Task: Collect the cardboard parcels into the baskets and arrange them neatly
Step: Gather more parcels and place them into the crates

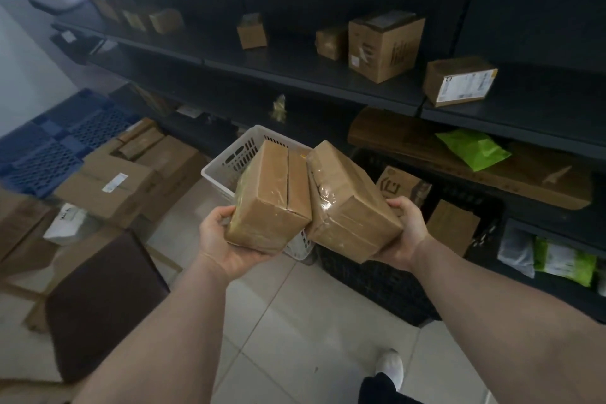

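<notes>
I hold two taped cardboard parcels side by side in front of me, their edges touching. My left hand point(223, 239) grips the left parcel point(269, 197) from below. My right hand point(405, 233) grips the right parcel point(347, 203) at its lower right corner. Both parcels hang above a white slotted basket point(229, 161) on the floor, which they partly hide. To its right stands a black basket point(377, 285) with two cardboard parcels point(452, 229) inside.
Dark shelving runs along the back with several cardboard boxes point(383, 46) on it, plus a labelled one point(459, 80). Green and grey mailer bags point(472, 147) lie on lower shelves. Piled cartons point(108, 187), a brown stool point(101, 302) and blue pallets point(49, 147) fill the left floor.
</notes>
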Action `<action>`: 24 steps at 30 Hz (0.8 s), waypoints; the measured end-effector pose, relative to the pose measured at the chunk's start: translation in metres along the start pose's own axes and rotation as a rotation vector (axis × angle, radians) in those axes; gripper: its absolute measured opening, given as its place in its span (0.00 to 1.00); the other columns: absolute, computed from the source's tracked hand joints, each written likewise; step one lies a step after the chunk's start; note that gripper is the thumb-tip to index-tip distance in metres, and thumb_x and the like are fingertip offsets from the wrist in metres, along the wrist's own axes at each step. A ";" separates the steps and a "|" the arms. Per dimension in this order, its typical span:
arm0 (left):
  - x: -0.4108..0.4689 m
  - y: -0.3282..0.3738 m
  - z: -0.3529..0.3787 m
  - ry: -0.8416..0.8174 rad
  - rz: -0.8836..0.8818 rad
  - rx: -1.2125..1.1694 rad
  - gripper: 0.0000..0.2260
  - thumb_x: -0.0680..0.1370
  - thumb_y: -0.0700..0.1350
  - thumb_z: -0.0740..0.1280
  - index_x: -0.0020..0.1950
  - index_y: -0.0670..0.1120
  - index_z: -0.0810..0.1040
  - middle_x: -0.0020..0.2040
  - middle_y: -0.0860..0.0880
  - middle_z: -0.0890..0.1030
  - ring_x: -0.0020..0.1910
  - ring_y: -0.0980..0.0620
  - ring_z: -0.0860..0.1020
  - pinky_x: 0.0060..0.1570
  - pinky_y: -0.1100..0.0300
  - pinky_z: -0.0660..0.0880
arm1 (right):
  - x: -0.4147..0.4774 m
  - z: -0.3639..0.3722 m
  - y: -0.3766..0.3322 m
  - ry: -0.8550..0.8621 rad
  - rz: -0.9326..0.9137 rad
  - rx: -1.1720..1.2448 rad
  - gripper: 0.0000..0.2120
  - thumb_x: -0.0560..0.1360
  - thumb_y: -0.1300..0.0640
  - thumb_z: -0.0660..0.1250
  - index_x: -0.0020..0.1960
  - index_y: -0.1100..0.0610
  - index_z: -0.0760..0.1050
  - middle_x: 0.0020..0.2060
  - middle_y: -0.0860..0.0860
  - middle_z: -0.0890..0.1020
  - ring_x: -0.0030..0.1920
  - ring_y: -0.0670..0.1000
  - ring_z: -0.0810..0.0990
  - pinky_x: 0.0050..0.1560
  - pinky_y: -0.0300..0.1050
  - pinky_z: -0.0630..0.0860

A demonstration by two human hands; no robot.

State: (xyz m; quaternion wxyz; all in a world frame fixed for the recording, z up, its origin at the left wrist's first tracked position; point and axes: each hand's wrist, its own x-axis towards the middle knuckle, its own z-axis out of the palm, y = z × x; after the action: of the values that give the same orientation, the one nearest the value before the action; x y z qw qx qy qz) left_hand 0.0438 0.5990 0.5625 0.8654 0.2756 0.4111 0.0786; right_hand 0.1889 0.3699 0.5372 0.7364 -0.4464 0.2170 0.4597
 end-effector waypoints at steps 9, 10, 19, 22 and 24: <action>0.067 0.019 0.059 0.188 0.106 0.439 0.19 0.72 0.41 0.67 0.63 0.46 0.74 0.55 0.43 0.79 0.53 0.42 0.78 0.47 0.46 0.78 | 0.071 0.015 -0.078 0.432 -0.200 -0.277 0.38 0.59 0.41 0.74 0.66 0.50 0.68 0.61 0.57 0.74 0.57 0.59 0.75 0.56 0.57 0.76; 0.078 0.020 0.067 0.201 0.133 0.555 0.21 0.71 0.39 0.69 0.64 0.46 0.73 0.54 0.44 0.79 0.52 0.43 0.79 0.44 0.47 0.78 | 0.080 0.011 -0.087 0.555 -0.254 -0.387 0.47 0.52 0.40 0.75 0.69 0.50 0.66 0.64 0.56 0.70 0.60 0.59 0.73 0.57 0.57 0.76; 0.168 -0.009 0.139 -0.044 0.208 1.374 0.47 0.62 0.34 0.78 0.76 0.54 0.60 0.64 0.52 0.71 0.67 0.46 0.70 0.63 0.48 0.73 | 0.088 -0.057 -0.129 0.782 -0.318 -1.377 0.60 0.59 0.42 0.79 0.79 0.52 0.46 0.72 0.54 0.56 0.72 0.59 0.58 0.69 0.67 0.61; 0.198 -0.023 0.150 -0.212 0.167 1.813 0.49 0.64 0.37 0.78 0.77 0.58 0.55 0.70 0.50 0.66 0.71 0.44 0.65 0.68 0.41 0.69 | 0.084 -0.079 -0.128 0.803 -0.260 -1.404 0.60 0.59 0.43 0.79 0.79 0.52 0.46 0.71 0.54 0.56 0.72 0.59 0.58 0.69 0.64 0.64; 0.214 -0.032 0.156 -0.355 0.145 2.027 0.47 0.68 0.38 0.75 0.78 0.59 0.54 0.71 0.50 0.63 0.71 0.44 0.64 0.70 0.41 0.67 | 0.083 -0.093 -0.125 0.803 -0.224 -1.374 0.59 0.60 0.43 0.78 0.79 0.52 0.46 0.71 0.54 0.56 0.72 0.60 0.58 0.68 0.61 0.66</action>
State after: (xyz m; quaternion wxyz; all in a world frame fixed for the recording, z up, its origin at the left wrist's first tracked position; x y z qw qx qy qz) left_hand 0.2977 0.5850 0.4820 0.2678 0.9076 0.1329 -0.2947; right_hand 0.3468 0.3084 0.4870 0.2043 -0.9503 0.0877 0.2181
